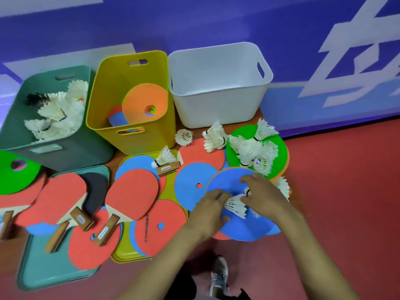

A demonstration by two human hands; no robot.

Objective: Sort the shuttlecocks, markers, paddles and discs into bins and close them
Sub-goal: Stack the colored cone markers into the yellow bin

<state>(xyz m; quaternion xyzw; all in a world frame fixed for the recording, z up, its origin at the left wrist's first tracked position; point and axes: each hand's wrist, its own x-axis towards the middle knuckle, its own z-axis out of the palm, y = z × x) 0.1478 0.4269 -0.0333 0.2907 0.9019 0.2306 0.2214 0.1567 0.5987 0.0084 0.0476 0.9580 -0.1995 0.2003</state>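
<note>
Shuttlecock (236,206) | left hand (211,211) and right hand (263,198) pinch it | over blue disc (227,184) | paddle labels (80,219) unreadable

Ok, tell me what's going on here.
A person is sorting sports gear. The left hand and right hand grip a shuttlecock lying on a blue disc. The teal bin holds shuttlecocks, the yellow bin discs, and the white bin is empty. Several paddles lie loose.
</note>
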